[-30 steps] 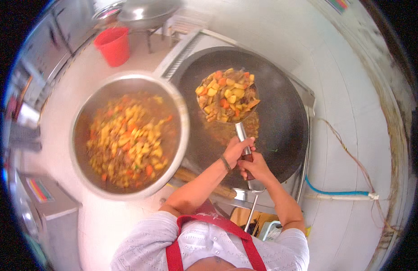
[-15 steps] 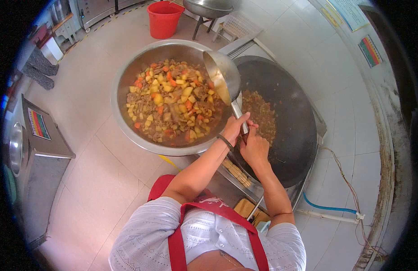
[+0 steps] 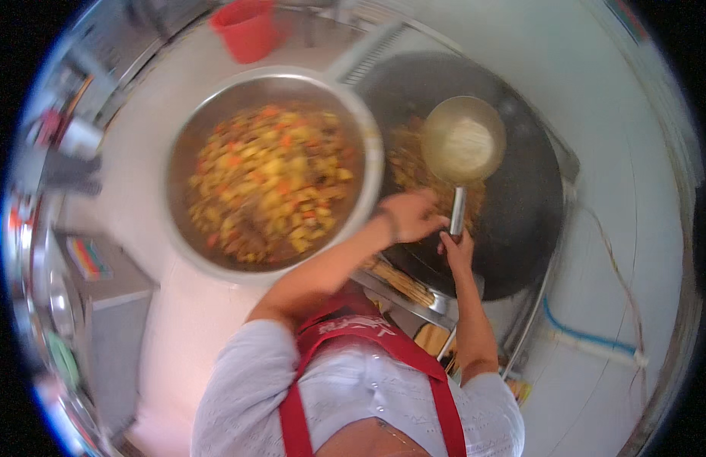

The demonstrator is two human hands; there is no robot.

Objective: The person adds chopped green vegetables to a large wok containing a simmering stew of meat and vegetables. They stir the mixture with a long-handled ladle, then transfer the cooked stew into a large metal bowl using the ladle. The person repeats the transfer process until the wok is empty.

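Note:
My right hand (image 3: 457,250) is wrapped round the dark grip of a large metal ladle (image 3: 465,145). The ladle's bowl is turned up over a big dark wok (image 3: 517,244), and its inside looks almost bare, with a pale shine. Beside the handle is my left hand (image 3: 415,216), smeared by motion; whether its fingers touch the handle is unclear. Left of the wok, a wide steel basin (image 3: 177,145) holds a cooked mix (image 3: 269,179) of yellow cubes, orange pieces and brown bits. Some brownish food (image 3: 405,156) lies in the wok, partly hidden behind the ladle.
A red bucket (image 3: 246,32) stands on the floor beyond the basin. Along the wok's near edge lies a bundle of thin sticks (image 3: 402,282). White tiled wall closes in on the right, with a blue hose (image 3: 585,335). A grey metal cabinet (image 3: 116,343) is at the left.
The ladle has swung from the basin's right rim to over the wok, its bowl now facing up. My right hand has shifted right with it; my left hand has moved off the upper handle.

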